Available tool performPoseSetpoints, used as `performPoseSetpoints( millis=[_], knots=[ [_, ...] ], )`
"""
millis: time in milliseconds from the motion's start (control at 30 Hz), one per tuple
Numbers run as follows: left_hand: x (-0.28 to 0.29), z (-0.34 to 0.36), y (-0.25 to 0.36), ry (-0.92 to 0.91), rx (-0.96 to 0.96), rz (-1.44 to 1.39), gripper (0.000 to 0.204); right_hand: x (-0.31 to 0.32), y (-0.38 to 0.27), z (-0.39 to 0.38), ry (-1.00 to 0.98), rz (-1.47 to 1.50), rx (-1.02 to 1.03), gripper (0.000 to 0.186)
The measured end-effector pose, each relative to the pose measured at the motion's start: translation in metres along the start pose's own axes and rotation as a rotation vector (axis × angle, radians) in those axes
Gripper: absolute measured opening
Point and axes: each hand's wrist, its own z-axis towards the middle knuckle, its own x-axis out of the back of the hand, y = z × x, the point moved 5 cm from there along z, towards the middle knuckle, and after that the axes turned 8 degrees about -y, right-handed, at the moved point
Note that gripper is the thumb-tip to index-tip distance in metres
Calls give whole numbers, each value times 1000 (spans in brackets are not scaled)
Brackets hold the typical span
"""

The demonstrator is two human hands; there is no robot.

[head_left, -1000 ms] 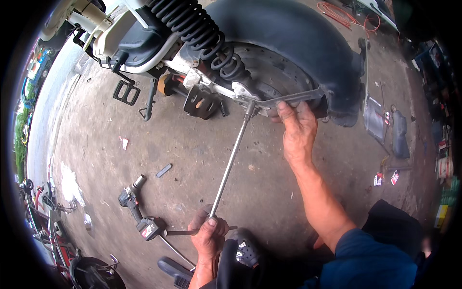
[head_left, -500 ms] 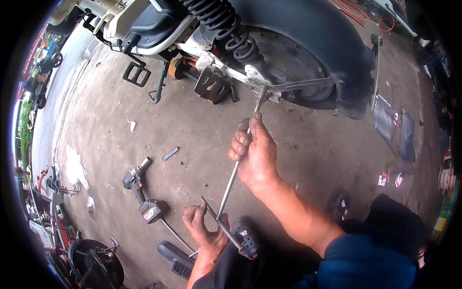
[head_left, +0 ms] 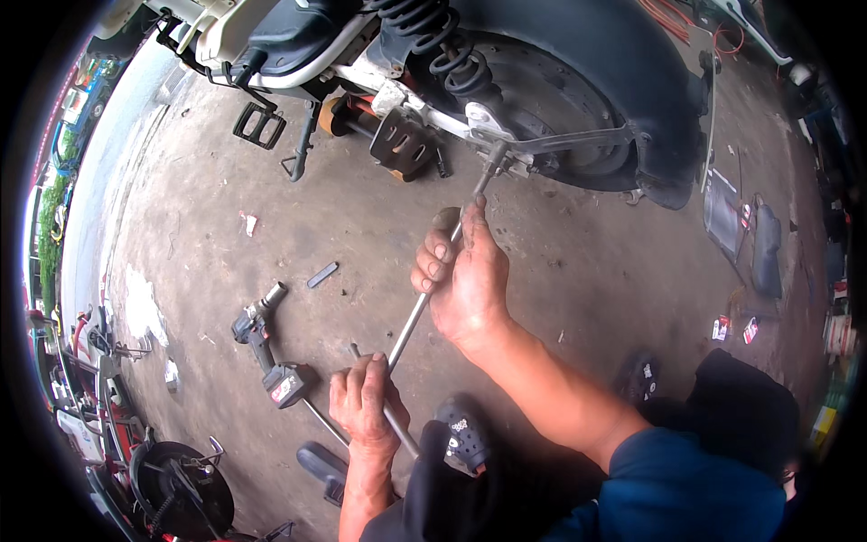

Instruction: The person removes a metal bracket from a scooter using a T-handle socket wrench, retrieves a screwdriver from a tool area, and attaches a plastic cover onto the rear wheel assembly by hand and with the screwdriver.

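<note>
A long steel T-handle socket wrench (head_left: pixel 411 327) slants up from my lap to the rear wheel of a white and black two-wheeler. Its socket end sits at the axle area (head_left: pixel 498 152), beside the lower end of the shock absorber (head_left: pixel 470 77). My right hand (head_left: pixel 471 285) is closed around the upper shaft, thumb lying along it toward the socket. At the lower end, my left hand (head_left: pixel 366 402) has its fingers curled over the crossbar, close to where it meets the shaft. Whether the socket is fully seated on a nut cannot be seen.
On the concrete floor at left lies a cordless impact wrench (head_left: pixel 256 327), with a small grey bar (head_left: pixel 322 275) beyond it. A foot pedal (head_left: pixel 259 125) and kickstand (head_left: pixel 302 144) hang from the frame. Removed dark panels (head_left: pixel 766 248) lie at right, and vehicle parts (head_left: pixel 181 488) at lower left.
My left hand has risen and its fingers have closed over the crossbar, which has turned. My right hand and the shaft have shifted slightly left; the socket end stays at the axle.
</note>
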Motion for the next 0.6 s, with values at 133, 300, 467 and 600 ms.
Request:
performPoseSetpoints(
  millis=[133, 300, 467, 600],
  knots=[
    [5, -35, -21, 306, 607, -811, 39, -8, -1, 5, -73, 122, -23, 38],
    [-11, -5, 4, -144, 628, -1369, 32, -3, -5, 1, -83, 119, -9, 38],
    [-2, -18, -2, 163, 496, -646, 38, -1, -2, 3, 25, 66, -14, 37],
    [-16, -33, -1, 251, 878, -1636, 36, -2, 2, 3, 1, 113, -49, 38]
  ],
)
